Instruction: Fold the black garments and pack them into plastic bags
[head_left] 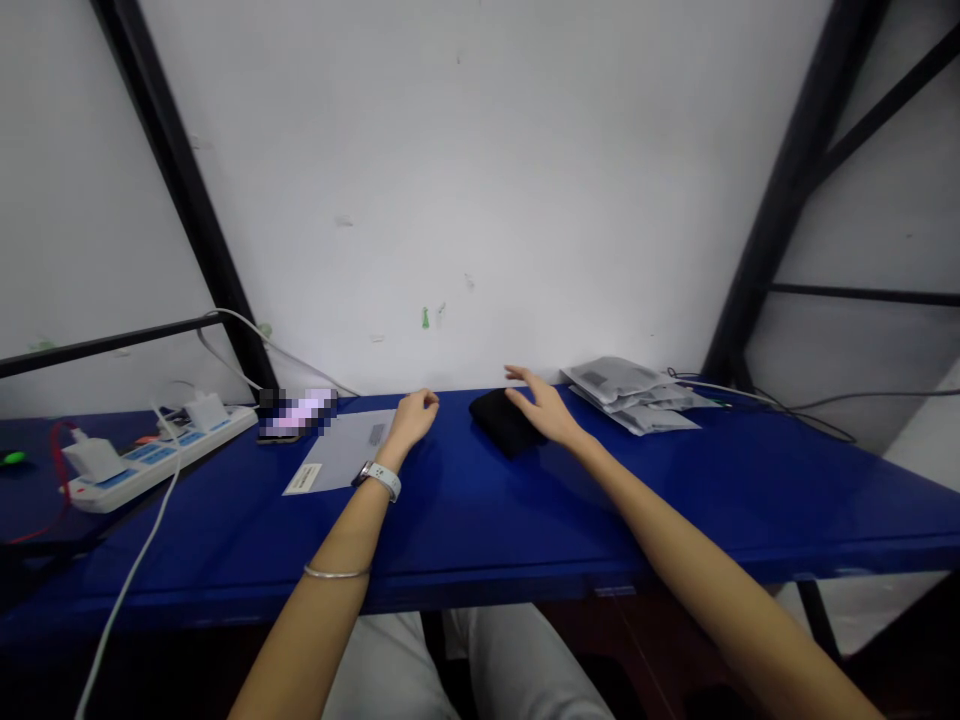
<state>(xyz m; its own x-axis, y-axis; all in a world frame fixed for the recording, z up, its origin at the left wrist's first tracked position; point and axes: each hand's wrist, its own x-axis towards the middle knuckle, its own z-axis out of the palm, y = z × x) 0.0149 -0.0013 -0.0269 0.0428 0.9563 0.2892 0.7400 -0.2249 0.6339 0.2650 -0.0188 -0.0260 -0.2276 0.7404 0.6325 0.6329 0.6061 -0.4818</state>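
My left hand [412, 418] rests on the blue table [480, 520] with its fingers curled in, touching the right edge of a flat grey plastic bag [341, 452] with a white label. I cannot see anything in it. My right hand [542, 405] lies flat with fingers stretched out on a folded black cloth item [501, 420] near the wall. A white watch and a thin bangle are on my left arm.
A stack of grey packaged bags [634, 393] lies at the back right, with cables behind it. A white power strip [154, 455] with chargers and a phone [295, 417] sit at the left. Black frame bars rise on both sides against the white wall.
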